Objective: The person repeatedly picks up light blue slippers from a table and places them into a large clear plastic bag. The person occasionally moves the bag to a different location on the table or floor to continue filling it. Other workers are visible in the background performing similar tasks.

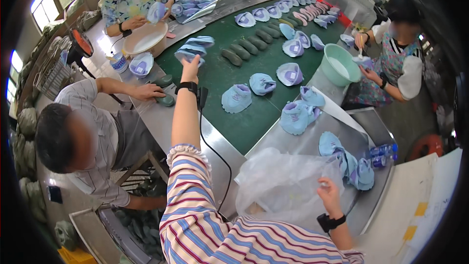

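Left hand [190,68]: partly occluded by blue shoe uppers [195,47] | Plastic bag [283,178]: lower part behind striped shirt [244,239] | Striped shirt: cropped below

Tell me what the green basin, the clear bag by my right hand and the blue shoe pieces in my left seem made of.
Green basin: probably plastic, smooth and evenly coloured.
Clear bag: most likely thin plastic film, translucent and crinkled.
Blue shoe pieces: matte, perhaps fabric or synthetic; texture too small to tell.

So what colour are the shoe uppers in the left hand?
The shoe uppers are mostly light blue, clearest in the head view.
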